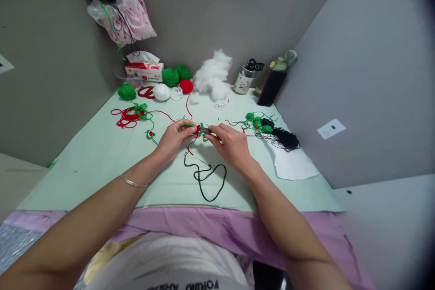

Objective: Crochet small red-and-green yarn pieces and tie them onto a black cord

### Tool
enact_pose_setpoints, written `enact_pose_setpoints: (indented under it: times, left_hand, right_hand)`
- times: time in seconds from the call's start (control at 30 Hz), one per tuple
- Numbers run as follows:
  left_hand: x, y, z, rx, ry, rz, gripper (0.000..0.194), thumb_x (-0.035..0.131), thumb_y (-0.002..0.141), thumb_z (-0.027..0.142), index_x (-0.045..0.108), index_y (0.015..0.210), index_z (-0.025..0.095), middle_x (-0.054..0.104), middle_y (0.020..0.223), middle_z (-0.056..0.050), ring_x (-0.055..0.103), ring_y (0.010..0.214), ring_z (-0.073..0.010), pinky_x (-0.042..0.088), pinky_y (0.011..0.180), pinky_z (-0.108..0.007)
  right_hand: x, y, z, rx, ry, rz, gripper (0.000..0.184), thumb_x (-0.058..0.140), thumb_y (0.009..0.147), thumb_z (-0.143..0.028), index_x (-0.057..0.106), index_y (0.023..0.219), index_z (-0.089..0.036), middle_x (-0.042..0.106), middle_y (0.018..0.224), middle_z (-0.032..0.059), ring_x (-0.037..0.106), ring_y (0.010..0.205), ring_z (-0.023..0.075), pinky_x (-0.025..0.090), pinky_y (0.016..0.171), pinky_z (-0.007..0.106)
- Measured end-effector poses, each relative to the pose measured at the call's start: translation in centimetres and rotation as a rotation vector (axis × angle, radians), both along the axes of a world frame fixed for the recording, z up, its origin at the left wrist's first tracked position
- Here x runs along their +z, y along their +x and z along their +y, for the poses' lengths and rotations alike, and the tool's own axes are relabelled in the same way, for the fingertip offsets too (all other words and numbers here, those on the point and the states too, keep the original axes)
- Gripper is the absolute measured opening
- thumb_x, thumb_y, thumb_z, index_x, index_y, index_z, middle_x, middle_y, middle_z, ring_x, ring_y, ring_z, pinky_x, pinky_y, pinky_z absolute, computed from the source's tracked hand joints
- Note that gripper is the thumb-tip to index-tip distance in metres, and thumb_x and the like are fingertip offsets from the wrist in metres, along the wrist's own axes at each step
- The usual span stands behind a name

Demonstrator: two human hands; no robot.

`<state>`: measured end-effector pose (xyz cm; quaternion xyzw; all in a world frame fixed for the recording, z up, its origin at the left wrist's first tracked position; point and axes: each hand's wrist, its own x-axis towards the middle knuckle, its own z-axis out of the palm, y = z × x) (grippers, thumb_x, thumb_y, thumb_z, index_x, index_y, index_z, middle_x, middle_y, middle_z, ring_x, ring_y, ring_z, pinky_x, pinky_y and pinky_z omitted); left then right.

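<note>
Both hands meet above the middle of the mat. Between the thumb and fingers of my left hand is a small red and green crochet piece, with green yarn lying over the index finger. My right hand pinches a slim dark grey tool, apparently a crochet hook, against the piece; its tip is too small to make out. Black yarn trails from the work and loops on the mat below. Beside it lies a short red yarn scrap.
Tangled red yarn and a small crocheted bit lie left. Green balls, white stuffing, a pen cup and a phone against a bottle line the back. Black yarn sits right on white paper.
</note>
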<state>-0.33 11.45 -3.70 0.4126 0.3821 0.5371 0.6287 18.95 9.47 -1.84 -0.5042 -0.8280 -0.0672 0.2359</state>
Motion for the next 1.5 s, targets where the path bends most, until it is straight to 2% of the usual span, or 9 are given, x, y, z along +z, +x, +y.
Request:
enact_pose_setpoints:
  times: [0.27, 0.5, 0.73, 1.03, 1.5]
  left_hand:
    - [-0.14, 0.04, -0.02, -0.019, 0.009, -0.005, 0.026, 0.084, 0.069, 0.027, 0.068, 0.084, 0.014, 0.067, 0.078, -0.001, 0.066, 0.075, -0.0133, 0.056, 0.087, -0.034]
    - [-0.43, -0.17, 0.15, -0.047, 0.011, -0.035, 0.024, 0.084, 0.070, 0.026, 0.068, 0.084, 0.015, 0.069, 0.080, -0.001, 0.070, 0.078, -0.0151, 0.055, 0.089, -0.034]
    - [-0.22, -0.10, 0.03, -0.051, -0.010, -0.032, 0.027, 0.085, 0.069, 0.027, 0.068, 0.085, 0.015, 0.072, 0.082, -0.003, 0.072, 0.079, -0.0167, 0.056, 0.088, -0.033]
    - [0.10, -0.16, -0.06, -0.033, -0.003, -0.038, 0.024, 0.084, 0.070, 0.025, 0.067, 0.082, 0.014, 0.070, 0.082, -0.002, 0.069, 0.077, -0.0137, 0.056, 0.088, -0.033]
    - [0.04, -0.07, -0.07, -0.067, -0.031, -0.027, 0.024, 0.084, 0.070, 0.024, 0.067, 0.085, 0.015, 0.070, 0.081, -0.002, 0.072, 0.078, -0.0164, 0.056, 0.089, -0.034]
  right_hand:
    - [0.19, 0.07, -0.13, 0.040, -0.055, 0.081, 0.024, 0.052, 0.100, -0.041, 0.069, 0.100, -0.024, 0.069, 0.083, 0.0004, 0.061, 0.073, 0.0127, 0.027, 0.055, 0.027]
    - [0.20, 0.92, 0.43, 0.110, -0.186, 0.293, 0.021, 0.064, 0.093, -0.040, 0.068, 0.105, -0.024, 0.068, 0.084, -0.0009, 0.058, 0.068, 0.0118, 0.036, 0.062, 0.024]
    - [0.51, 0.72, 0.10, 0.120, -0.187, 0.213, 0.021, 0.062, 0.094, -0.041, 0.068, 0.106, -0.025, 0.065, 0.083, -0.0009, 0.055, 0.065, 0.0120, 0.034, 0.060, 0.025]
    - [0.57, 0.97, 0.13, 0.059, -0.148, 0.203, 0.025, 0.061, 0.095, -0.042, 0.067, 0.110, -0.023, 0.066, 0.085, 0.0005, 0.056, 0.067, 0.0127, 0.034, 0.060, 0.025]
    - [0.64, 0.52, -0.10, 0.059, -0.192, 0.228, 0.025, 0.058, 0.096, -0.043, 0.068, 0.107, -0.023, 0.067, 0.084, 0.0015, 0.056, 0.068, 0.0136, 0.035, 0.062, 0.025]
